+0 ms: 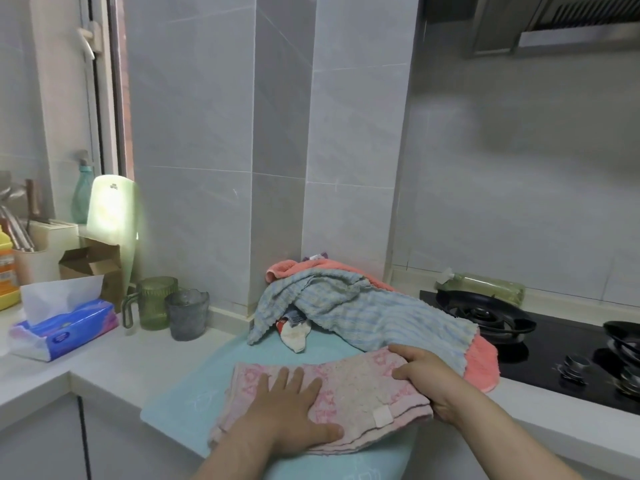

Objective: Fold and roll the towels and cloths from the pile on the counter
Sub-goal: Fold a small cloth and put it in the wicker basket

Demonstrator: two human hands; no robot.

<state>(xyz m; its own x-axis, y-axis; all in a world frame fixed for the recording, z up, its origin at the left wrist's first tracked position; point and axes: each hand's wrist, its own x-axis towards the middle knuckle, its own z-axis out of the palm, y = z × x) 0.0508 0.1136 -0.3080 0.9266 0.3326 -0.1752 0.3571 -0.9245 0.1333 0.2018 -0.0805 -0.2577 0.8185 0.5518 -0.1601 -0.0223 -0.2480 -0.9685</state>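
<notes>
Pink towel (346, 386) lies folded flat on a pale blue mat (194, 393), close to the counter (114, 368) front. L hand (294, 407) presses its left-centre, palm down, fingers straight and spread. R hand (426, 379) grips the towel's right end, w/ thumb and fingers curled round the edge. Pile (346, 296) sits just behind, against the tiled column. Blue-striped cloth (398, 320) is on top, w/ a coral towel (481, 365) under it, spilling right toward the black hob (561, 355). Bare counter shows to the left, btwn mat and tissue pack (65, 330). Green glass mug (156, 296) and grey glass (187, 317) stand further back. Mat's near-left corner reaches the counter lip. White tag (382, 417) on the towel: no text legible. Tissue pack logo too blurred to read.
</notes>
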